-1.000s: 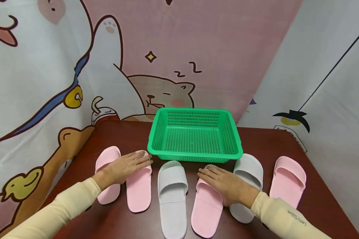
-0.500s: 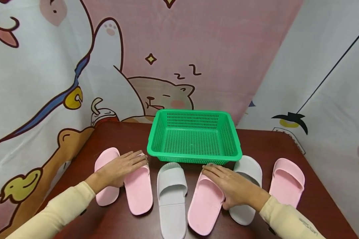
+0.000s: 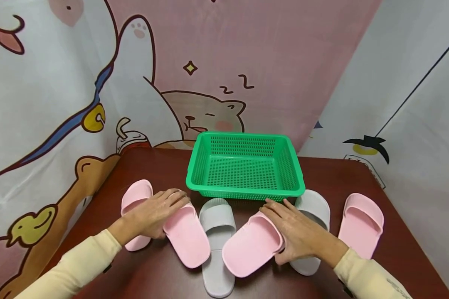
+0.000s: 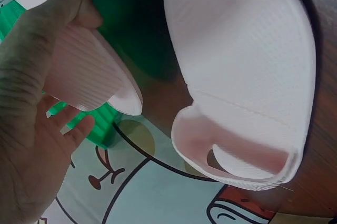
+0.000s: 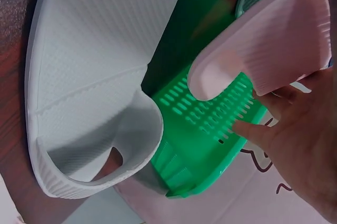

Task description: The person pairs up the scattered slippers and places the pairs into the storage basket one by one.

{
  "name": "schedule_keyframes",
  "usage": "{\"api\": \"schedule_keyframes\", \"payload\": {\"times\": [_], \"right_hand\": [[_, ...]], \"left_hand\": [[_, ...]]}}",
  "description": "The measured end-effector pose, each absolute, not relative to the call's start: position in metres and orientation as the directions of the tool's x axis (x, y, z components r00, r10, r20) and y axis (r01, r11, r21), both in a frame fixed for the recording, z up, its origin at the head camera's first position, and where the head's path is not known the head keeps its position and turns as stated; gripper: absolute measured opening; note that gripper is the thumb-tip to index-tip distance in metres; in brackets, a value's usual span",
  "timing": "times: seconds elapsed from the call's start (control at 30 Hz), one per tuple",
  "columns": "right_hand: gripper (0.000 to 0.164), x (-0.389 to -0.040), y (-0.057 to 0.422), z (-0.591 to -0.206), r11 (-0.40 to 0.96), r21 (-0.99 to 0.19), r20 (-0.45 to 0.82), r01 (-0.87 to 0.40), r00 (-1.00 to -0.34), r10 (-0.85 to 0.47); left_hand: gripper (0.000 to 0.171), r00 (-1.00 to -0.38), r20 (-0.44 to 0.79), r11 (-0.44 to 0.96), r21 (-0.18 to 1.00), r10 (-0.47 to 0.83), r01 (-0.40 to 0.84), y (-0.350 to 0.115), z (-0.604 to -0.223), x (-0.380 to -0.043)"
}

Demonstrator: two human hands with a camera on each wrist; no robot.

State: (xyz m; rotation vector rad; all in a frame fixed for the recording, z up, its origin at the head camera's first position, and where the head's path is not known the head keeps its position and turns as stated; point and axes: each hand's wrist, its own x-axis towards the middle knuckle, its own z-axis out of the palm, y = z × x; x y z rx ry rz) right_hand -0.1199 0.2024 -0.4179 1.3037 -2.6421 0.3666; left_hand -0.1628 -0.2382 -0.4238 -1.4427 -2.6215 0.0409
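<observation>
My left hand (image 3: 153,214) grips a pink slipper (image 3: 188,241) around its strap. In the left wrist view the thumb lies along one side of that slipper (image 4: 84,71), fingers on the other. A second pink slipper (image 3: 247,251) is held at the strap by my right hand (image 3: 295,230), its sole turned at a slant. Between the two lies a grey slipper (image 3: 218,218); both pink heels overlap it in the head view. Beyond the slippers stands a green plastic basket (image 3: 245,192) with nothing inside.
Another pink slipper (image 3: 137,193) lies beside my left forearm. To the right are a grey slipper (image 3: 314,201), partly covered by my right hand, and a pink slipper (image 3: 360,226). All are on a dark red-brown table (image 3: 157,166) with a printed cloth (image 3: 277,62) behind.
Both pink slippers have swung round, heels turning inward toward the middle grey slipper. My hands have gone from lying over the straps to gripping them.
</observation>
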Motion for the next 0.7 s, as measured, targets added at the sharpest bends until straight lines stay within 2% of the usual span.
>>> {"api": "schedule_keyframes", "payload": {"times": [0.53, 0.7], "right_hand": [[0.102, -0.116, 0.198, -0.412, 0.603, -0.157, 0.331, -0.782, -0.617, -0.714], [0.106, -0.115, 0.197, -0.409, 0.643, -0.096, 0.348, -0.76, -0.631, -0.693]], "left_hand": [[0.114, -0.551, 0.241, 0.561, 0.032, 0.799, 0.827, -0.223, -0.425, -0.152], [0.118, -0.548, 0.271, 0.557, 0.051, 0.791, 0.829, -0.216, -0.422, -0.147]]}}
